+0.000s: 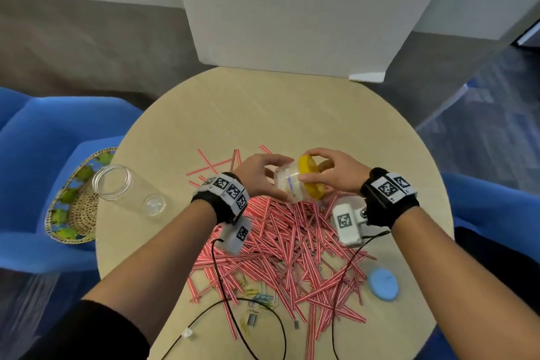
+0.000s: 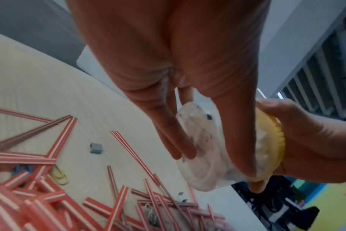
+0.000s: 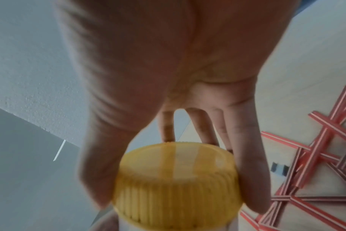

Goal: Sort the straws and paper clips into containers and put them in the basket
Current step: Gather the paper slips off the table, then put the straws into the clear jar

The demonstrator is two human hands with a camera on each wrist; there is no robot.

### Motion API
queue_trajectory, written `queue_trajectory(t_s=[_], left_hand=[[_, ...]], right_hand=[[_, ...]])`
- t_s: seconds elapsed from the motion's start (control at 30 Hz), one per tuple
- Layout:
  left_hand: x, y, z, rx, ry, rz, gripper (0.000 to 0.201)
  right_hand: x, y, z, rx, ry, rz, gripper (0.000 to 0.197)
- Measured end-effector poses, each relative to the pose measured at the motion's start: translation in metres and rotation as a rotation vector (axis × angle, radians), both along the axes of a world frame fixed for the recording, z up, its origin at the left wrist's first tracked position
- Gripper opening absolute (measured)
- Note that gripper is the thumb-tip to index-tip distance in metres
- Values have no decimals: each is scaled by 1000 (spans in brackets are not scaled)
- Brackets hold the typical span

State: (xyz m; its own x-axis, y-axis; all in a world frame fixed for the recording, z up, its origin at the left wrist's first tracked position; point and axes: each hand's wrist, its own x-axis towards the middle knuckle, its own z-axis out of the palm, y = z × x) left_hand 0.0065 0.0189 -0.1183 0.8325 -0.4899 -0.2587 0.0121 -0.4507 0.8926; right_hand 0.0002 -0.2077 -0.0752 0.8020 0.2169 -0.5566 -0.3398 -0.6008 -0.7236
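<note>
Above the pile of red-striped straws (image 1: 292,245), a small clear jar (image 1: 287,184) is being gripped by the left hand (image 1: 260,175), its yellow lid (image 1: 311,181) being clasped by the right hand (image 1: 336,174). No legible writing is being shown.

left hand (image 1: 260,177): fingers curled round small jar's (image 1: 287,184) body | right hand (image 1: 336,172): fingertips clasp its yellow lid (image 1: 311,175) rim | both forearms extended, wrists level

Yellow lid (image 1: 311,177), red-and-white striped straws (image 1: 292,242), blue disc (image 1: 383,284)
</note>
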Motion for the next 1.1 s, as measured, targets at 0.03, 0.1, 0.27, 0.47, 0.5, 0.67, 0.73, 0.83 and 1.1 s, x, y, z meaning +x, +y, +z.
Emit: queue_trajectory(t_s=[0.03, 0.1, 0.27, 0.47, 0.5, 0.67, 0.73, 0.83, 1.1], left_hand=[[3, -2, -1, 7, -16, 2, 85], [8, -6, -3, 18, -66, 23, 91], [18, -17, -17, 2, -109, 98, 94], [33, -23, -31, -89, -102, 197, 90], [36, -25, -33, -98, -109, 223, 92], [63, -30, -44, 274, -280, 255, 89], [70, -27, -49, 493, -270, 199, 85], [73, -25, -53, 715, -172, 125, 77], [67, -17, -69, 812, -153, 56, 72]], right_hand=[[2, 1, -3, 17, -22, -46, 91], [8, 2, -7, 5, -80, -119, 88], [26, 3, -3, -109, -146, -82, 76], [52, 8, 0, -129, -121, -84, 78], [58, 8, 0, -144, -154, -68, 78], [82, 16, -16, -465, -369, 0, 86], [89, 19, -26, -572, -384, 42, 91], [97, 18, -40, -659, -351, 67, 92], [95, 17, -57, -685, -272, 79, 96]])
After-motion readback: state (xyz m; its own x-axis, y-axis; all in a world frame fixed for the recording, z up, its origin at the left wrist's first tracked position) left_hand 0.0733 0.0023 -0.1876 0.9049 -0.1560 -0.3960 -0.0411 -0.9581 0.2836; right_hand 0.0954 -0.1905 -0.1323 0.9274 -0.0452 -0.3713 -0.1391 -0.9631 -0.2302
